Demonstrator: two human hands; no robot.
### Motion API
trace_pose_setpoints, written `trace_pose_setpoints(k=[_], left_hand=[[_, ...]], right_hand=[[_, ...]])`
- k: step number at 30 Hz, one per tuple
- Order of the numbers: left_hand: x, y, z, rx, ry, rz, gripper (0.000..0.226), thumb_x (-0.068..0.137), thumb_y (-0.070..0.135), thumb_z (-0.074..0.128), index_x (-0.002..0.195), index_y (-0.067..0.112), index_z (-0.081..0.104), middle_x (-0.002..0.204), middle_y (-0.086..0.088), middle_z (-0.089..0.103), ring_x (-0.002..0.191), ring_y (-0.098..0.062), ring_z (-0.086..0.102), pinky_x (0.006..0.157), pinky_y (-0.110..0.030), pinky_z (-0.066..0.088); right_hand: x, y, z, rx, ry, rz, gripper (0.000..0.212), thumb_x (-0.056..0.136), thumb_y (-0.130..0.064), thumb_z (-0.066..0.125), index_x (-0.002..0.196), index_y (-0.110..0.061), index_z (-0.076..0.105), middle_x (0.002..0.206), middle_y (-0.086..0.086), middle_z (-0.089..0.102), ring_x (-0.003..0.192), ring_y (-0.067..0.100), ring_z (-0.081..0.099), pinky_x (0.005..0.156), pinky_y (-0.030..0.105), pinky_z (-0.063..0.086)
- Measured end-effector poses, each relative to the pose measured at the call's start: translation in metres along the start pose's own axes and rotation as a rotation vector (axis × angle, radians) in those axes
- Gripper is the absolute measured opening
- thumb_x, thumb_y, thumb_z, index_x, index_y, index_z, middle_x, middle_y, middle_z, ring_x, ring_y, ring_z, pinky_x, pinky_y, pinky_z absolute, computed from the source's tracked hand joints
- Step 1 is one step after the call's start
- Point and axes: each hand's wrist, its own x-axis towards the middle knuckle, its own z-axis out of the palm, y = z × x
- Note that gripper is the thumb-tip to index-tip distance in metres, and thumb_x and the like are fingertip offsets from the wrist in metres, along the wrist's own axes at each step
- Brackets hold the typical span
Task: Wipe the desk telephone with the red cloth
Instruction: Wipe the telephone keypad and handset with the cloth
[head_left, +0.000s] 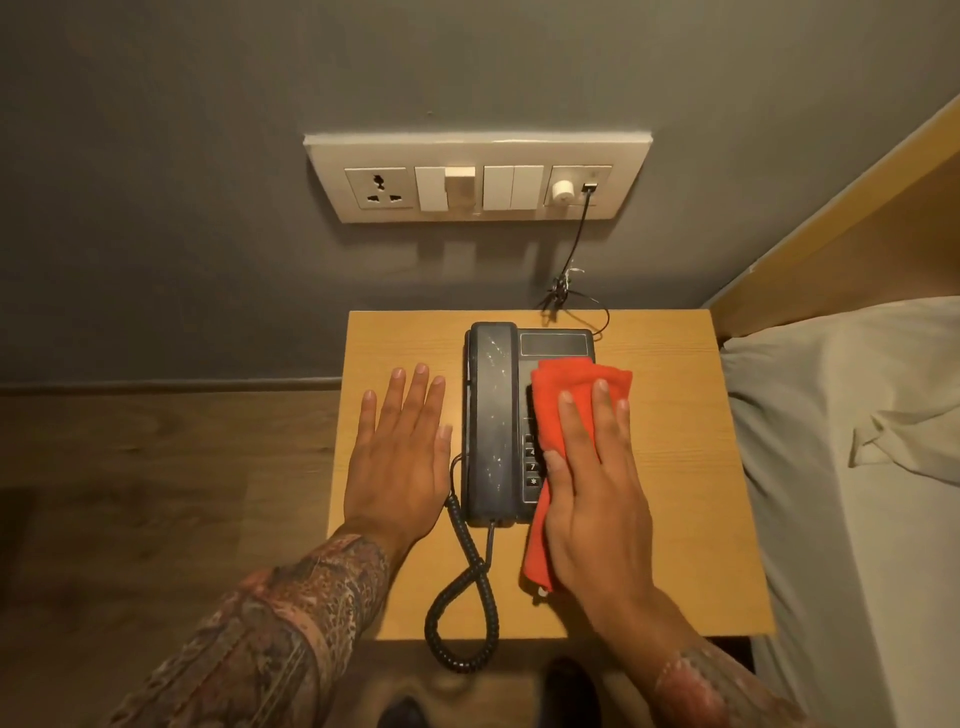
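Note:
A dark grey desk telephone (493, 415) sits on a small wooden bedside table (675, 467), its handset resting in the cradle on the left side. My right hand (597, 483) lies flat on the red cloth (571, 395), pressing it onto the phone's keypad; part of the keypad is covered. The cloth's lower end hangs past the phone onto the table. My left hand (400, 457) rests flat on the table just left of the phone, fingers spread, holding nothing.
A coiled black cord (467, 587) loops off the table's front edge. A white switch and socket panel (478, 179) is on the grey wall behind, with a thin cable running down to the phone. A bed with a grey sheet (857, 493) borders the table's right side.

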Motion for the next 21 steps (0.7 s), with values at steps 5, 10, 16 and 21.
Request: trace_pose_setpoints(k=[5, 10, 16, 21], left_hand=[[0.000, 0.001, 0.000, 0.019, -0.001, 0.006, 0.064, 0.108, 0.044, -0.004, 0.167, 0.019, -0.001, 0.178, -0.006, 0.000, 0.165, -0.026, -0.005, 0.133, -0.056, 0.009], [0.000, 0.002, -0.001, -0.015, 0.007, 0.018, 0.070, 0.102, 0.044, -0.018, 0.166, 0.020, -0.003, 0.178, -0.006, 0.001, 0.165, -0.026, -0.006, 0.133, -0.056, 0.007], [0.000, 0.000, -0.001, 0.009, -0.008, 0.021, 0.065, 0.106, 0.041, -0.009, 0.167, 0.018, -0.006, 0.178, -0.007, -0.005, 0.165, -0.027, -0.009, 0.133, -0.056, 0.007], [0.000, 0.000, 0.002, 0.024, -0.019, 0.016, 0.065, 0.107, 0.041, -0.008, 0.168, 0.018, -0.006, 0.178, -0.009, -0.008, 0.164, -0.028, -0.012, 0.133, -0.057, 0.006]], right_hand=[[0.065, -0.054, 0.002, -0.023, -0.147, 0.006, 0.059, 0.112, -0.043, 0.033, 0.167, -0.037, 0.011, 0.178, -0.004, 0.003, 0.164, 0.024, -0.002, 0.121, 0.038, 0.013], [0.088, -0.066, 0.029, -0.245, -0.235, -0.038, 0.065, 0.112, -0.048, 0.032, 0.169, -0.030, 0.005, 0.179, 0.006, -0.007, 0.163, 0.034, -0.010, 0.130, 0.053, 0.000], [0.021, -0.039, 0.049, -0.253, -0.061, -0.140, 0.066, 0.111, -0.051, 0.024, 0.170, -0.028, 0.007, 0.179, 0.008, -0.001, 0.165, 0.031, -0.005, 0.130, 0.056, 0.009], [-0.021, -0.022, 0.048, -0.307, -0.098, -0.169, 0.069, 0.110, -0.055, 0.022, 0.170, -0.026, 0.005, 0.179, 0.009, 0.000, 0.164, 0.034, 0.000, 0.129, 0.059, 0.009]])
